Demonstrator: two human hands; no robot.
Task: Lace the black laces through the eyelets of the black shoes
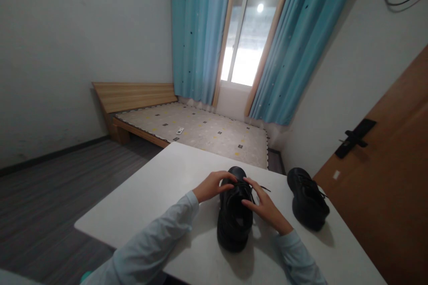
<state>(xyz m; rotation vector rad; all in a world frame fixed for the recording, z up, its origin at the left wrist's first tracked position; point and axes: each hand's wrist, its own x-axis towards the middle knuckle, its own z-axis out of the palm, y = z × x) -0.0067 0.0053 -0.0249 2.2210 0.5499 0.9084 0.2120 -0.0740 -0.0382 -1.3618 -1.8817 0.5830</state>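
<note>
A black lace-up shoe stands on the white table, its toe pointing away from me and its opening towards me. My left hand reaches in from the left; its thumb and fingers come together at the black shoelace on top of the shoe. From the right, my right hand touches the same shoe. Its index finger lies by the laces and its thumb is at the collar, with a wide space between them. One loose lace end sticks out to the right. The exact fingertip contact is too dark to make out.
Another black shoe stands on the table's right side. Beyond the white table is a bed with a small white remote on it. A wooden door is at right, blue curtains behind.
</note>
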